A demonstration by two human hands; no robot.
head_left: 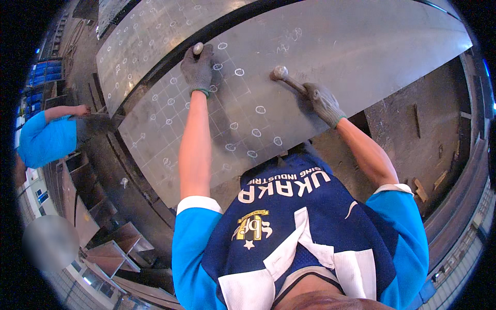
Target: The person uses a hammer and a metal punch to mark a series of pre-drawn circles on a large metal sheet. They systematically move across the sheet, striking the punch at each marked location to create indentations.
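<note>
A grey steel plate (310, 46) lies in front of me, marked with white chalk circles and thin grid lines. My gloved left hand (196, 72) is closed around a metal punch (198, 48); only its shiny, rounded top end shows above the fingers. The punch's lower end is hidden by the glove. To the right, my gloved right hand (323, 102) grips the handle of a hammer (280, 73). The hammer's bright, worn head points left over the plate, apart from the punch.
Beyond a dark gap lies a second plate (147, 39) with chalk circles. At the left a person in a blue shirt (44, 132) reaches toward the plates' edge. Steel sections (113, 256) stand at lower left. Wood scraps (421, 191) lie on the floor at right.
</note>
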